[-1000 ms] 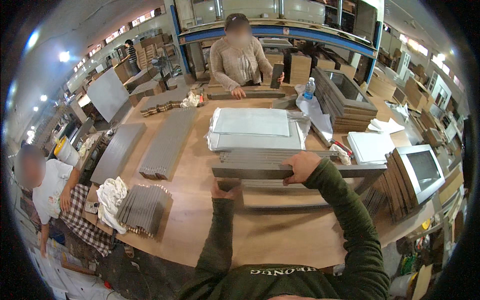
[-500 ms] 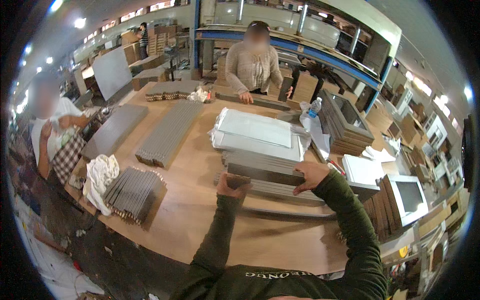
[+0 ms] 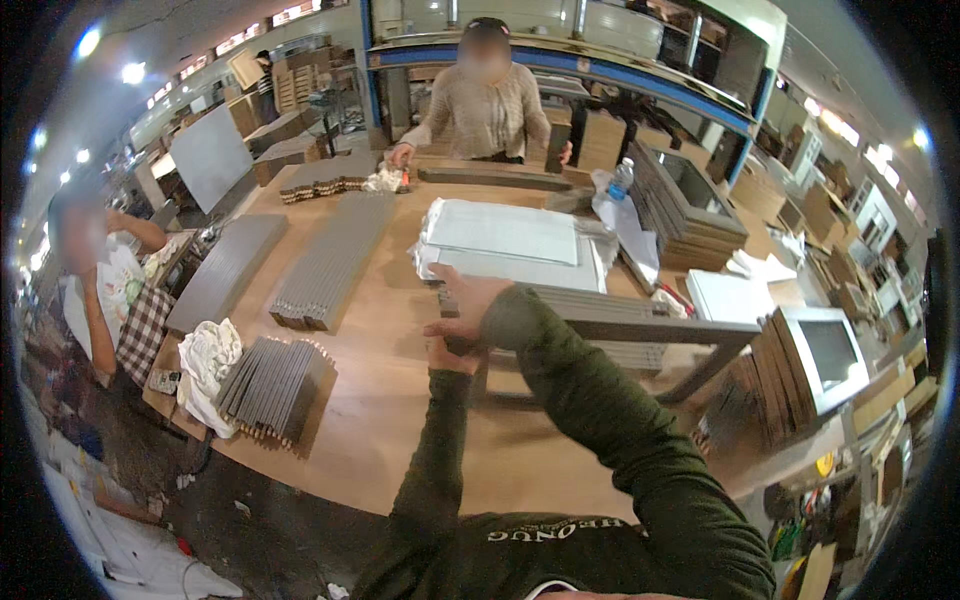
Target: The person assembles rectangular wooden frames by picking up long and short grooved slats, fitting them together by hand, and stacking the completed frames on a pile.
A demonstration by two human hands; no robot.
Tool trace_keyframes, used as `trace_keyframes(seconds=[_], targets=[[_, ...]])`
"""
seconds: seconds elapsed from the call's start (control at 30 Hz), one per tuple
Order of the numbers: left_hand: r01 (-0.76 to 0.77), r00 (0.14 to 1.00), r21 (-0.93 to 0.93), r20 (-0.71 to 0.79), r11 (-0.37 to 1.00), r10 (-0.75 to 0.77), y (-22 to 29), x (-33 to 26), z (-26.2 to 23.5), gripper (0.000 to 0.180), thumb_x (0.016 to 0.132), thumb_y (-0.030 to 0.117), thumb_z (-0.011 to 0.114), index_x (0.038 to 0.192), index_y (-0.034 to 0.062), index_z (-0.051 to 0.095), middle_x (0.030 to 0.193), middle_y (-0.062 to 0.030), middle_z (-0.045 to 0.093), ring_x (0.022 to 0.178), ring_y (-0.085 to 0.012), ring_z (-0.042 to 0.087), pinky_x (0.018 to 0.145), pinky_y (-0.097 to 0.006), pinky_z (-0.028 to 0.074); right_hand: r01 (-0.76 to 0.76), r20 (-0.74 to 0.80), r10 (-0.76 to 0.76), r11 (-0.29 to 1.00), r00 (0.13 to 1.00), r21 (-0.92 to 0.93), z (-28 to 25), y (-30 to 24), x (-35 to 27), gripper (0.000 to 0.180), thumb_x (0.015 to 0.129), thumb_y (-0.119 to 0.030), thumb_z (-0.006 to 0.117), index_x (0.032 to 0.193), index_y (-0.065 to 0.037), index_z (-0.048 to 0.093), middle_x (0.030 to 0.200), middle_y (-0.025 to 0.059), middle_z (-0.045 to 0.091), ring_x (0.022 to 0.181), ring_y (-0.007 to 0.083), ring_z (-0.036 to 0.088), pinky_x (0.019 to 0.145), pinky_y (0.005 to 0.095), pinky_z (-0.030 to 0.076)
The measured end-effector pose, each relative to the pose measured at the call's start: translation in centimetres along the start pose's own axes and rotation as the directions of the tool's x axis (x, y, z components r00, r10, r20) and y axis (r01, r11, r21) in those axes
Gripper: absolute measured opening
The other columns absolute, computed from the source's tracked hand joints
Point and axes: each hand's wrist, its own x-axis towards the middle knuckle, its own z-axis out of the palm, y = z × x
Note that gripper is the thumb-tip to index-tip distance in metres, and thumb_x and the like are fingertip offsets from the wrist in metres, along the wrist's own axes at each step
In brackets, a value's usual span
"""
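Note:
A dark grey frame of joined rails (image 3: 660,329) lies across the near side of the table in front of me. One rail runs to a corner at the right, where a shorter piece slants back toward me. My left hand (image 3: 454,354) is closed round the frame's left end. My right hand (image 3: 472,304) reaches across to that same end, just above the left, thumb and fingers about the corner; the exact joint is hidden by the hands. Behind the frame rests a stack of grey slats (image 3: 625,301), and beyond it white sheets (image 3: 500,232) lie on wrapped panels.
Bundled grey strips (image 3: 270,385), a white cloth (image 3: 208,365) and longer stacked strips (image 3: 335,262) occupy the table's left. Framed panels (image 3: 685,215), a water bottle (image 3: 621,180) and white-faced frames (image 3: 822,350) stand right. One person (image 3: 488,110) works opposite, another (image 3: 110,290) sits left.
My right hand has left the rail's right part and crossed over to its left end, beside my left hand. The person opposite has reached a hand out to the cloth at the table's far side.

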Motion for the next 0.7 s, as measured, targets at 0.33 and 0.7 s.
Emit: trace_keyframes(seconds=[0.33,0.7], targets=[[0.257,0.939,0.153,-0.274,0.954,-0.209,-7.6,-12.8,-7.9,0.061,0.069,0.018,0.063,0.119,0.0032,0.032,0.108,-0.0133,0.042,0.097,-0.0254,0.044,0.078,-0.037,0.040,-0.408,-0.119,0.393,0.840,0.912,-0.358,-2.7,23.2,-20.9,0.068,0.052,-0.046,0.073,0.108,-0.015,0.051,0.093,0.0102,0.060,0.083,0.0275,0.058,0.077,0.0387,0.045],[0.800,0.521,-0.582,0.548,0.149,-0.655,-15.3,-15.8,0.2,0.007,0.079,0.004,0.051,0.083,-0.0006,0.054,0.092,-0.0163,0.055,0.090,-0.0331,0.053,0.088,-0.050,0.042,-0.269,-0.207,0.205,0.895,0.957,-0.357,-5.7,6.4,-22.0,0.054,0.062,-0.043,0.069,0.101,-0.015,0.045,0.060,0.0076,0.057,0.059,0.0289,0.058,0.056,0.0388,0.045]])
